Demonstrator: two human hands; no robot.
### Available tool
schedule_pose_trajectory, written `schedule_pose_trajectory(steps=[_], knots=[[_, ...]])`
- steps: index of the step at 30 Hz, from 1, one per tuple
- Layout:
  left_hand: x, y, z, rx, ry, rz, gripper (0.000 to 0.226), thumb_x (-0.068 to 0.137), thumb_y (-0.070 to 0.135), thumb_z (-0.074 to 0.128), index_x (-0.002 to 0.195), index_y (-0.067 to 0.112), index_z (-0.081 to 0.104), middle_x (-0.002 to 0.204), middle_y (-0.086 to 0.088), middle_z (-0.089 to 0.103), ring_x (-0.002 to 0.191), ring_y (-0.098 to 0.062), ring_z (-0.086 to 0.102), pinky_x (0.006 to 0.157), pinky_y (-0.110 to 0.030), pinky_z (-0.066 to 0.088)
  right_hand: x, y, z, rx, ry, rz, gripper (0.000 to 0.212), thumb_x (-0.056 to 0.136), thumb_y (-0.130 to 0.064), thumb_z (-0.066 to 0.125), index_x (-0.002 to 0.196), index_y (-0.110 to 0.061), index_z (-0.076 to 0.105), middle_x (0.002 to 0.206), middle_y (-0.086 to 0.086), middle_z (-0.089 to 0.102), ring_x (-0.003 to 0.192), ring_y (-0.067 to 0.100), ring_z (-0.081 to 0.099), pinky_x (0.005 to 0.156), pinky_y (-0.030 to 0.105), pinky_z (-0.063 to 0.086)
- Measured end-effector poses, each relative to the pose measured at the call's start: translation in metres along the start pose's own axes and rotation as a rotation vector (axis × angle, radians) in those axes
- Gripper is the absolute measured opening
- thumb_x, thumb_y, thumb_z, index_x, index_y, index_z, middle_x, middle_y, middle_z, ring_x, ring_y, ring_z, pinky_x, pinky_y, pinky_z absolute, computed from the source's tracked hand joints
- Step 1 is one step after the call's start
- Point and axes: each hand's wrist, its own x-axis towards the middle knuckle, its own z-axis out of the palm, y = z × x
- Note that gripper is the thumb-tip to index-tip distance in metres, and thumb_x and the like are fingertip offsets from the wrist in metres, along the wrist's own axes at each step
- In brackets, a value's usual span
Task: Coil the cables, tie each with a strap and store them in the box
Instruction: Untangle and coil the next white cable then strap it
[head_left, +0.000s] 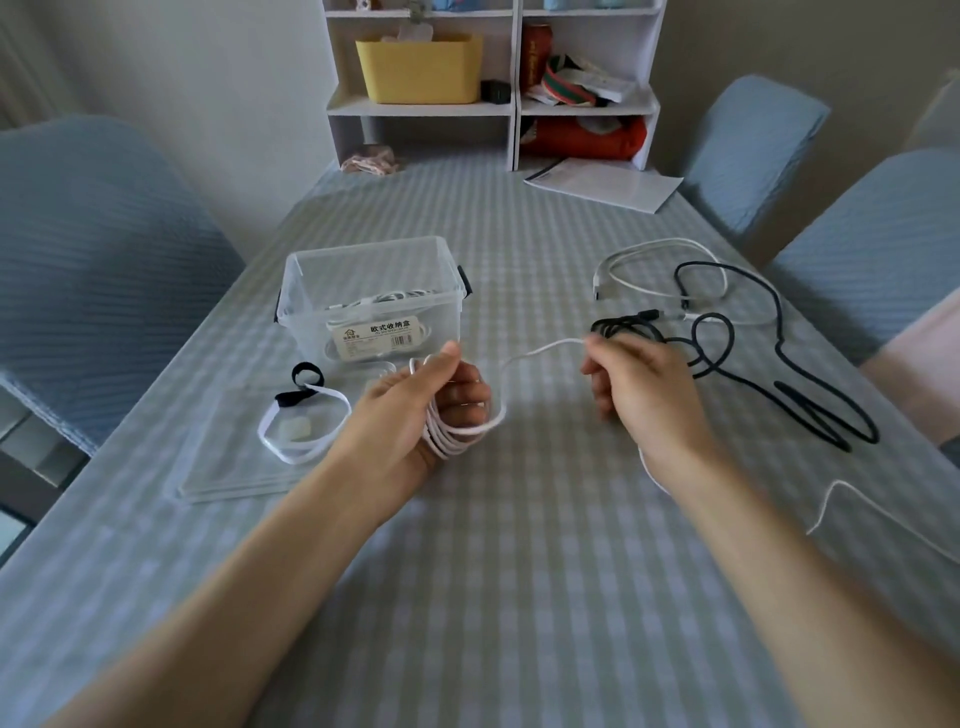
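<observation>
My left hand (421, 405) grips several loops of a white cable (462, 434), coiled around its fingers above the checked tablecloth. The free run of that cable (540, 349) stretches right to my right hand (639, 387), which pinches it between thumb and fingers; its tail (826, 506) trails off past my right wrist. The clear plastic box (371, 296) stands open behind my left hand with a coiled white cable inside. A black strap (304, 382) lies left of my hand, beside a white loop (306, 426). A black cable (779, 364) and another white cable (654, 260) lie loose at the right.
The box's clear lid (234, 467) lies flat under the strap and white loop. Blue-covered chairs (88, 270) stand on both sides of the table. A white shelf unit (493, 83) with a yellow bin and papers (602, 182) sits at the far end.
</observation>
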Motion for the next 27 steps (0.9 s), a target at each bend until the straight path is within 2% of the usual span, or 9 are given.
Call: schedule_pose_trajectory(steps=[3, 5, 7, 9, 12, 14, 17, 20, 27], knots=[[-0.003, -0.002, 0.002, 0.036, 0.011, 0.031, 0.037, 0.099, 0.025, 0.057, 0.066, 0.009, 0.062, 0.054, -0.002, 0.05, 0.044, -0.012, 0.048, 0.046, -0.021, 0.045, -0.003, 0.004, 0.001, -0.228, -0.048, -0.11, 0.019, 0.091, -0.019, 0.061, 0.074, -0.017, 0.069, 0.062, -0.005, 0.066, 0.055, 0.013, 0.058, 0.06, 0.032, 0.048], [-0.004, -0.003, 0.004, 0.063, 0.025, 0.054, 0.036, 0.1, 0.026, 0.055, 0.068, 0.009, 0.06, 0.048, 0.002, 0.042, 0.039, -0.01, 0.042, 0.046, -0.022, 0.04, -0.009, 0.003, 0.005, -0.345, -0.11, -0.191, 0.015, 0.092, -0.016, 0.058, 0.084, -0.021, 0.07, 0.074, -0.006, 0.07, 0.064, 0.009, 0.063, 0.062, 0.023, 0.049], [-0.005, -0.003, 0.005, 0.099, 0.034, 0.074, 0.035, 0.101, 0.028, 0.053, 0.071, 0.01, 0.058, 0.046, 0.004, 0.035, 0.038, -0.009, 0.035, 0.048, -0.022, 0.034, -0.014, -0.001, 0.01, -0.341, -0.201, -0.215, 0.015, 0.091, -0.021, 0.056, 0.092, -0.028, 0.07, 0.085, -0.008, 0.072, 0.073, 0.004, 0.065, 0.064, 0.015, 0.046], [-0.006, -0.001, 0.006, 0.11, 0.049, 0.073, 0.035, 0.101, 0.03, 0.053, 0.071, 0.012, 0.057, 0.045, 0.005, 0.032, 0.038, -0.008, 0.03, 0.048, -0.021, 0.031, -0.016, -0.003, 0.014, -0.283, -0.291, -0.21, 0.015, 0.086, -0.031, 0.056, 0.093, -0.035, 0.069, 0.089, -0.011, 0.072, 0.079, 0.004, 0.066, 0.07, 0.019, 0.047], [-0.01, 0.004, 0.007, 0.072, 0.047, 0.047, 0.034, 0.1, 0.032, 0.054, 0.073, 0.013, 0.057, 0.045, 0.006, 0.032, 0.037, -0.008, 0.032, 0.047, -0.021, 0.035, -0.022, -0.011, 0.013, -0.264, -0.417, -0.127, 0.014, 0.091, -0.037, 0.065, 0.085, -0.027, 0.073, 0.071, -0.012, 0.069, 0.065, 0.002, 0.06, 0.066, 0.025, 0.044], [-0.014, 0.007, 0.008, -0.02, 0.015, 0.005, 0.032, 0.098, 0.032, 0.055, 0.073, 0.013, 0.056, 0.044, 0.007, 0.033, 0.037, -0.008, 0.038, 0.046, -0.021, 0.042, -0.025, -0.015, 0.01, -0.316, -0.468, -0.065, 0.023, 0.091, -0.038, 0.068, 0.077, -0.019, 0.073, 0.051, -0.014, 0.056, 0.049, -0.002, 0.049, 0.058, 0.018, 0.036], [-0.019, 0.014, 0.006, -0.228, -0.064, -0.063, 0.025, 0.091, 0.032, 0.059, 0.073, 0.015, 0.057, 0.042, 0.011, 0.034, 0.038, -0.004, 0.044, 0.047, -0.02, 0.047, -0.021, -0.017, 0.005, -0.291, -0.418, 0.074, 0.025, 0.091, -0.033, 0.069, 0.071, -0.017, 0.069, 0.04, -0.015, 0.04, 0.038, 0.003, 0.037, 0.05, 0.022, 0.024], [-0.023, 0.021, -0.001, -0.322, -0.179, -0.044, 0.025, 0.091, 0.035, 0.054, 0.074, 0.017, 0.057, 0.039, 0.011, 0.033, 0.033, -0.003, 0.038, 0.045, -0.018, 0.044, -0.015, -0.015, 0.0, -0.128, -0.311, 0.187, 0.022, 0.088, -0.024, 0.072, 0.069, -0.014, 0.065, 0.045, -0.007, 0.033, 0.043, 0.012, 0.023, 0.047, 0.024, 0.015], [-0.031, 0.014, 0.007, 0.235, -0.248, 0.046, 0.028, 0.085, 0.03, 0.057, 0.063, 0.013, 0.062, 0.037, 0.001, 0.029, 0.033, -0.01, 0.017, 0.044, -0.024, 0.022, -0.016, -0.015, 0.008, -0.15, -0.223, 0.127, 0.026, 0.088, -0.03, 0.072, 0.068, -0.014, 0.066, 0.054, -0.007, 0.056, 0.04, 0.005, 0.037, 0.041, 0.018, 0.028]])
